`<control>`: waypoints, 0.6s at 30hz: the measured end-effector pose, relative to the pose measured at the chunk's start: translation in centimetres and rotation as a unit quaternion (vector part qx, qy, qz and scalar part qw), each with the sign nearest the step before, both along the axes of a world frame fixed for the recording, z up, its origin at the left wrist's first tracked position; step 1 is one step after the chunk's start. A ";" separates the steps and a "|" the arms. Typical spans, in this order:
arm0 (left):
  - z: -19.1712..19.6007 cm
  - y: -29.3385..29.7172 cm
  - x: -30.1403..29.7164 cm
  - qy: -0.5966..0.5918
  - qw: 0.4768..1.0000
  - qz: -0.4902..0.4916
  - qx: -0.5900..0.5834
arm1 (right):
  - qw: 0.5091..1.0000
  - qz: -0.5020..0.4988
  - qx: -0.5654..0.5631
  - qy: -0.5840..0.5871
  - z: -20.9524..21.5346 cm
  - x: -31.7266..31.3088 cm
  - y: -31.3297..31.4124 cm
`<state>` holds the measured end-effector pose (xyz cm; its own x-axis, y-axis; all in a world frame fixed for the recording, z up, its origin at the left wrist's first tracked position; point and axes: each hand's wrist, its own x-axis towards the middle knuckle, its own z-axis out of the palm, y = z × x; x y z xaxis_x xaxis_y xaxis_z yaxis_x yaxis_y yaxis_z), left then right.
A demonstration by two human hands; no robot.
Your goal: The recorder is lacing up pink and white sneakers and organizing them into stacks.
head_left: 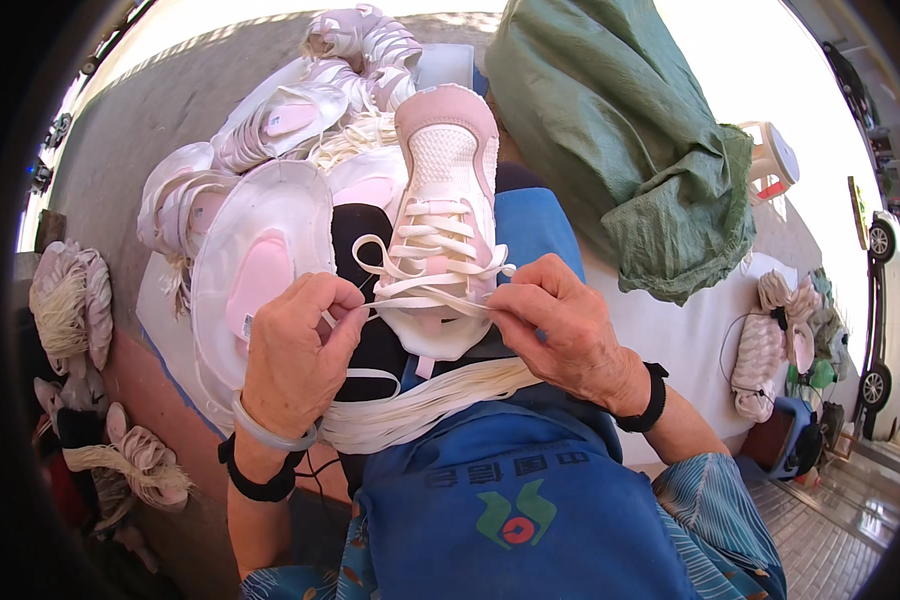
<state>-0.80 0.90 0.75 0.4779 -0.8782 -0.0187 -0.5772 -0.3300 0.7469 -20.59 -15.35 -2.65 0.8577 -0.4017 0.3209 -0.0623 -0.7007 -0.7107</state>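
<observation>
A pale pink and white shoe upper [448, 150] lies over my lap, its toe pointing away from me. White lace [432, 232] zigzags across its front, with a loose loop standing off to the left. My left hand [305, 345] pinches a lace between thumb and fingertips beside the upper's near left edge. On the other side, my right hand [565, 330] pinches lace close to the near right edge. A bundle of loose off-white laces [420, 412] lies across my lap, just nearer than the upper. My blue apron [520, 450] covers the lap below.
Left of the lap sits a broad white upper [310, 215] with pink lining. Stacked uppers [295, 120] and more laces [355, 140] are beyond it. A green cloth [610, 130] drapes at far right, near a white stool [770, 160]. Bundled uppers [760, 360] rest at right.
</observation>
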 end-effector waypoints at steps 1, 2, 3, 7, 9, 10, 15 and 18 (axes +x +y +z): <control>-0.1 0.0 0.1 -0.007 1.000 -0.002 0.002 | 1.000 0.000 0.000 0.001 0.0 -0.1 -0.2; -0.3 0.0 0.1 -0.014 1.000 -0.004 0.003 | 0.999 -0.009 0.044 0.024 0.1 -0.3 -0.4; -0.4 0.1 0.1 -0.013 1.000 -0.004 0.003 | 0.995 -0.019 0.087 0.047 0.2 -0.4 -0.6; -0.9 0.4 -0.1 0.005 0.999 -0.021 0.026 | 0.901 -0.049 0.405 0.149 0.4 -0.5 -1.5; -1.0 0.4 0.1 0.010 0.999 -0.028 0.032 | 0.971 0.008 0.223 0.081 -0.6 -0.5 -1.5; -1.1 0.1 -0.2 0.061 0.998 0.027 0.021 | 0.971 0.007 0.225 0.077 -0.6 -0.3 -1.3; -1.2 -1.0 0.0 0.170 0.981 0.086 0.045 | 0.983 -0.118 0.137 0.038 0.3 0.0 -0.9; -0.9 -1.6 0.0 0.203 0.974 0.082 0.056 | 0.993 -0.105 0.062 0.013 1.1 0.2 -0.1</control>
